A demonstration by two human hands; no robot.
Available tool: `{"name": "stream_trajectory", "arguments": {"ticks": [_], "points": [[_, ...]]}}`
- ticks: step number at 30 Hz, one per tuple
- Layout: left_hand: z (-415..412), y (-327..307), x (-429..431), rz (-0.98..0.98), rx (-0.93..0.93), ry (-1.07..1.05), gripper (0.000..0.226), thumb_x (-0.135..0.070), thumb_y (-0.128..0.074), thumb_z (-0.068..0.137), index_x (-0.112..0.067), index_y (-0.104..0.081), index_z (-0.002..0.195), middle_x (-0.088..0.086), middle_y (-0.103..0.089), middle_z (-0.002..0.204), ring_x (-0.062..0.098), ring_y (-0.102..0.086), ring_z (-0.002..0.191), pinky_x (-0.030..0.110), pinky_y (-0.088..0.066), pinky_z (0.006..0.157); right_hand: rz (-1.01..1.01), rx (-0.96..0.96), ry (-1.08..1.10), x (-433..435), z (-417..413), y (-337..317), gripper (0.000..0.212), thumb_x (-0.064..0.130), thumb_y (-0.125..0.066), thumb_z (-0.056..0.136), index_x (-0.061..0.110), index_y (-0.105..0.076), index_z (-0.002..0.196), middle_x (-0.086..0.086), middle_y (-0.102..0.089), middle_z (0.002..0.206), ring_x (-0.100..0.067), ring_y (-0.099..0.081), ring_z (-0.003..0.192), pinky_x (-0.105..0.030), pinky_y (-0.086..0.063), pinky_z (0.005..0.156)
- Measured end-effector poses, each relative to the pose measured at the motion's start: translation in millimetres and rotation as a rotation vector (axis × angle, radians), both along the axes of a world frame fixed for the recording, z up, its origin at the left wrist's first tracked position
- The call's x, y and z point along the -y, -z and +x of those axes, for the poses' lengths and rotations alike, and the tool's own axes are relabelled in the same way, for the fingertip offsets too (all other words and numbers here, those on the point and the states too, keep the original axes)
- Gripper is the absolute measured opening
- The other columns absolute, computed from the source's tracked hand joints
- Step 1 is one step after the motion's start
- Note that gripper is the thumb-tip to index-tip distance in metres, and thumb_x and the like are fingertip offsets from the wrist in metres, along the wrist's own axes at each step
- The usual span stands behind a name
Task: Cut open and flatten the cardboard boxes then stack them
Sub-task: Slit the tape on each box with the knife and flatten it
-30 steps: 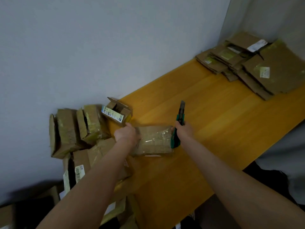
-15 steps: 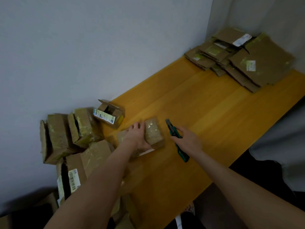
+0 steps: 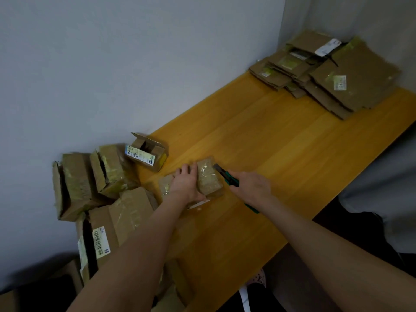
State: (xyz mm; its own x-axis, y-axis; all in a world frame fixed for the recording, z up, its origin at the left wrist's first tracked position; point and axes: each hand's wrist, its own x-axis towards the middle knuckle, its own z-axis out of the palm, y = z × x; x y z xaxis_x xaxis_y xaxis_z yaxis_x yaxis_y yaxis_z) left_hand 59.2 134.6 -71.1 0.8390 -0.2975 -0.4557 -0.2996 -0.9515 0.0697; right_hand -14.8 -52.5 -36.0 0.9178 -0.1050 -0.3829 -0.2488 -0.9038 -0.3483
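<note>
Pressing the left hand [image 3: 186,184] flat, fingers spread, onto the taped box [image 3: 208,176] lying on the yellow table [image 3: 281,143], probably pinning it so it cannot skid under the blade. Gripping the green utility knife [image 3: 225,175] in the right hand [image 3: 252,188], fingers curled round the handle, and bringing the blade tip to the far right edge of the taped box, seemingly lining up on the tape seam. Working with an open labelled carton [image 3: 148,154] just behind and left of the taped box and a heap of uncut boxes [image 3: 101,176] further left, close enough to crowd the left forearm. Reserving the stack of flattened cardboard [image 3: 351,77], well right of the taped box, for the finished sheet.
</note>
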Motion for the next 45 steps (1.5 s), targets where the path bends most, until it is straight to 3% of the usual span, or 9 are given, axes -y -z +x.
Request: {"name": "stream_trajectory", "arguments": {"ticks": [4, 10, 14, 22, 27, 31, 34, 39, 45], "points": [[-1, 2, -1, -0.005, 0.009, -0.011, 0.126, -0.055, -0.082, 0.063, -0.017, -0.004, 0.154, 0.011, -0.018, 0.152, 0.034, -0.022, 0.138, 0.049, -0.029, 0.114, 0.000, -0.018, -0.064, -3, 4, -2, 0.043, 0.033, -0.049, 0.096, 0.033, -0.046, 0.138, -0.002, -0.065, 0.111, -0.022, -0.061, 0.097, -0.027, -0.045, 0.065], [-1, 1, 0, 0.007, -0.011, -0.022, 0.126, -0.055, -0.081, 0.064, -0.017, -0.003, 0.154, 0.010, -0.016, 0.152, 0.034, -0.021, 0.139, 0.049, -0.030, 0.114, -0.049, -0.092, -0.167, 1, 8, -11, 0.046, 0.033, -0.051, 0.095, 0.027, -0.045, 0.141, -0.002, -0.065, 0.102, -0.018, -0.056, 0.079, -0.027, -0.042, 0.055], [-1, 0, 2, 0.004, -0.013, -0.026, 0.126, -0.055, -0.082, 0.063, -0.017, -0.004, 0.154, 0.010, -0.017, 0.151, 0.034, -0.021, 0.138, 0.049, -0.030, 0.114, -0.099, -0.125, -0.227, 2, 14, -21, 0.050, 0.033, -0.050, 0.095, 0.027, -0.042, 0.144, -0.003, -0.063, 0.101, -0.020, -0.059, 0.087, -0.028, -0.043, 0.060], [-1, 1, -1, 0.001, -0.021, -0.020, 0.127, -0.057, -0.081, 0.063, -0.017, -0.002, 0.155, 0.010, -0.016, 0.152, 0.033, -0.020, 0.139, 0.047, -0.032, 0.113, -0.086, -0.175, -0.222, 5, 14, -22, 0.041, 0.032, -0.054, 0.092, 0.025, -0.055, 0.133, 0.003, -0.050, 0.069, -0.013, -0.048, 0.059, -0.024, -0.037, 0.046], [2, -5, 2, 0.037, -0.009, -0.076, 0.124, -0.065, -0.076, 0.064, -0.020, -0.004, 0.154, 0.011, -0.019, 0.151, 0.033, -0.023, 0.138, 0.049, -0.033, 0.111, 0.190, -0.101, 0.128, 16, 2, -3, 0.052, 0.041, -0.056, 0.089, 0.035, -0.046, 0.140, 0.002, -0.066, 0.099, -0.015, -0.061, 0.076, -0.024, -0.046, 0.051], [6, -15, 18, -0.005, -0.013, -0.389, 0.122, -0.080, -0.064, 0.062, -0.020, -0.008, 0.153, 0.015, -0.024, 0.148, 0.037, -0.027, 0.136, 0.052, -0.036, 0.106, 0.322, -0.050, 0.442, 7, 9, 25, 0.056, 0.049, -0.057, 0.091, 0.022, -0.042, 0.138, -0.004, -0.061, 0.119, -0.022, -0.064, 0.096, -0.029, -0.050, 0.059], [1, -13, 16, 0.012, -0.051, -0.479, 0.118, -0.080, -0.060, 0.067, -0.019, -0.007, 0.153, 0.015, -0.021, 0.150, 0.037, -0.026, 0.137, 0.050, -0.039, 0.103, 0.284, -0.144, 0.416, -9, 18, 44, 0.055, 0.048, -0.055, 0.093, 0.013, -0.044, 0.134, -0.006, -0.060, 0.119, -0.023, -0.063, 0.100, -0.031, -0.052, 0.068], [-18, 0, -22, -0.093, -0.066, -0.472, 0.102, -0.064, -0.057, 0.083, -0.021, 0.003, 0.153, 0.018, -0.026, 0.148, 0.037, -0.049, 0.122, 0.043, -0.050, 0.087, 0.096, -0.243, 0.293, -23, 20, 71, 0.048, 0.045, -0.055, 0.094, 0.013, -0.046, 0.129, -0.005, -0.062, 0.109, -0.019, -0.058, 0.079, -0.030, -0.051, 0.059], [-35, -3, -36, -0.163, -0.051, -0.422, 0.091, -0.059, -0.053, 0.089, -0.035, 0.006, 0.152, 0.015, -0.033, 0.141, 0.035, -0.055, 0.114, 0.040, -0.050, 0.085, -0.088, -0.105, 0.164, -29, 30, 61, 0.043, 0.048, -0.046, 0.097, 0.012, -0.055, 0.119, -0.008, -0.055, 0.120, -0.026, -0.054, 0.109, -0.039, -0.052, 0.084]]}}
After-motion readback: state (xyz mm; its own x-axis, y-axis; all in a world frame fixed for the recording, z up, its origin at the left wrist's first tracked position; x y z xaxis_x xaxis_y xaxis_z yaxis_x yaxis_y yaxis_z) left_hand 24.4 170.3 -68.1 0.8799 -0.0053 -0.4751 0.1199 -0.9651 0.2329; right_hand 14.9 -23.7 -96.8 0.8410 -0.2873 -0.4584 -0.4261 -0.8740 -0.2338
